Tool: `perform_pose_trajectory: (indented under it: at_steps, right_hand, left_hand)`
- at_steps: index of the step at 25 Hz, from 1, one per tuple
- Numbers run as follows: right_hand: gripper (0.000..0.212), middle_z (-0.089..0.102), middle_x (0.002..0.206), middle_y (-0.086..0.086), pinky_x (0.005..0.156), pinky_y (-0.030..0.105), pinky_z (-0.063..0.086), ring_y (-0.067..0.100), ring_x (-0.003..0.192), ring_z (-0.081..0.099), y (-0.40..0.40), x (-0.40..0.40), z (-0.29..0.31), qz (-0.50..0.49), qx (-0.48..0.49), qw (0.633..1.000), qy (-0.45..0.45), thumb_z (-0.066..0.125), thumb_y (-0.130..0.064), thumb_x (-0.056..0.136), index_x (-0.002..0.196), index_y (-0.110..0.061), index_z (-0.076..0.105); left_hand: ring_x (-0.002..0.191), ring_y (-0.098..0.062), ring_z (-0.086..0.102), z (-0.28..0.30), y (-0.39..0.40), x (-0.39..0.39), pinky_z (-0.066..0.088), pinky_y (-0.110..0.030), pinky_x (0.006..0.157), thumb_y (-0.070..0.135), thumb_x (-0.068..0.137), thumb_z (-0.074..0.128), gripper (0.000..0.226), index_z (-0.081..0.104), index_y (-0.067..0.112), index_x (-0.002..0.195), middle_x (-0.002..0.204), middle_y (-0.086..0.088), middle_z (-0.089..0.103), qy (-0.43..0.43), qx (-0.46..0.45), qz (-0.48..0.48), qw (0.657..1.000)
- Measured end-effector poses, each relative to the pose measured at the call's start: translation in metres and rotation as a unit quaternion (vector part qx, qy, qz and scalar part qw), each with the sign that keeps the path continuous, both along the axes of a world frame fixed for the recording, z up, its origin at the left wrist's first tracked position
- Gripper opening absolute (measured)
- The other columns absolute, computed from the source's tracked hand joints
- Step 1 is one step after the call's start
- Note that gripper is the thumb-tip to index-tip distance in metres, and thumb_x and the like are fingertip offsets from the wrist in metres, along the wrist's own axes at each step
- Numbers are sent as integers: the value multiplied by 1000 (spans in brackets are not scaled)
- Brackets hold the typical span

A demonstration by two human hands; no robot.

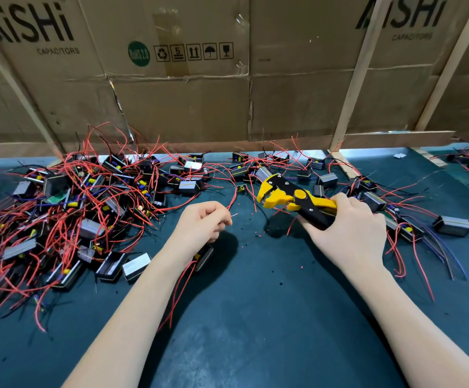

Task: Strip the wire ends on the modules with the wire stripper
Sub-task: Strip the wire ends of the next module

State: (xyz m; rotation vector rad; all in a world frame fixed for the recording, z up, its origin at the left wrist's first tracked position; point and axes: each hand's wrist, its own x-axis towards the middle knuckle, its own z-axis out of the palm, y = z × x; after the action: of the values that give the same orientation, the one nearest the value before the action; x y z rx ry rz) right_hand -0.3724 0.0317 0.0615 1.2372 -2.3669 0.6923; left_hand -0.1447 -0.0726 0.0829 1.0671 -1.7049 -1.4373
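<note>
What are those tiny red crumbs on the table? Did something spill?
Yes, small red bits lie scattered on the mat between the left hand and the stripper in the right hand. They look like stripped-off wire insulation.

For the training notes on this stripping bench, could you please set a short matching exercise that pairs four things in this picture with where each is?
Things:
1. wire stripper
2. red wire end
3. big heap of modules
4. cardboard boxes

Places:
a. standing behind the bench
b. pinched in the left hand
c. piled on the left of the mat
d. gripped in the right hand

Pairs: 1-d, 2-b, 3-c, 4-a
</note>
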Motion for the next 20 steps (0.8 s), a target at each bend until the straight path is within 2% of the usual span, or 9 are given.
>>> perform_pose_trajectory:
  at_steps: [4, 7, 9, 11, 13, 15, 17, 19, 20]
  right_hand:
    - [61, 65, 89, 7, 82, 42, 43, 33, 95, 60, 4, -6, 7, -4, -23, 998, -61, 61, -72, 73, 90, -13, 57]
    - [59, 65, 86, 6, 83, 45, 47, 35, 93, 61, 6, -6, 12, 8, -55, 993, -104, 62, -70, 72, 88, -13, 56]
    - [57, 65, 86, 5, 83, 46, 47, 34, 93, 60, 7, -4, 14, 13, -71, 990, -124, 62, -69, 73, 87, -15, 56]
    - [56, 65, 87, 3, 84, 46, 47, 34, 94, 60, 8, -4, 15, 12, -72, 989, -130, 62, -69, 73, 87, -16, 56]
    - [56, 66, 87, 3, 85, 46, 47, 33, 95, 61, 9, -5, 16, 11, -66, 988, -137, 62, -70, 73, 88, -16, 56]
    - [55, 66, 86, 3, 85, 46, 47, 34, 94, 60, 10, -6, 16, 10, -71, 986, -153, 63, -70, 72, 87, -17, 56]
    - [54, 65, 87, 3, 85, 46, 48, 34, 94, 60, 10, -7, 17, 8, -82, 983, -166, 64, -69, 72, 88, -18, 56]
    - [54, 66, 89, 4, 86, 46, 48, 34, 95, 60, 10, -9, 17, 2, -85, 982, -170, 64, -69, 72, 90, -18, 57]
    - [54, 66, 91, 4, 87, 47, 48, 33, 96, 60, 10, -10, 18, 0, -87, 982, -170, 65, -68, 72, 90, -18, 58]
  left_hand:
    - [43, -11, 21, 4, -1, 5, 20, -21, 44, 25, 71, 65, 14, 67, 21, 57, 49, 3, 33, -35, -27, 21, 999]
    - [41, -11, 20, 4, 0, 7, 19, -20, 43, 21, 77, 77, 14, 74, 22, 64, 57, -10, 40, -19, -49, 15, 999]
    - [43, -10, 18, 5, 2, 5, 19, -17, 42, 27, 82, 77, 13, 77, 22, 69, 52, -7, 37, -16, -65, 14, 998]
    - [44, -10, 21, 7, 3, 4, 21, -18, 45, 47, 78, 76, 28, 77, 19, 79, 48, 4, 32, -3, -54, 8, 999]
    - [47, -8, 37, 10, 0, 10, 31, -18, 48, 63, 64, 77, 55, 74, 17, 93, 55, 6, 44, 6, -22, -21, 1000]
    - [56, 4, 51, 13, -4, 21, 43, -16, 60, 62, 57, 81, 58, 71, 26, 101, 74, 10, 61, -110, -95, -39, 989]
    - [57, 7, 50, 12, -9, 32, 40, -18, 62, 50, 66, 84, 35, 71, 28, 89, 74, 11, 62, -287, -199, -43, 936]
    - [48, 1, 47, 12, -10, 33, 35, -16, 56, 33, 81, 78, 16, 68, 22, 75, 59, 7, 57, -346, -244, -49, 905]
    - [47, -1, 45, 10, -8, 28, 34, -18, 56, 26, 85, 74, 16, 65, 19, 74, 56, 6, 55, -330, -271, -47, 903]
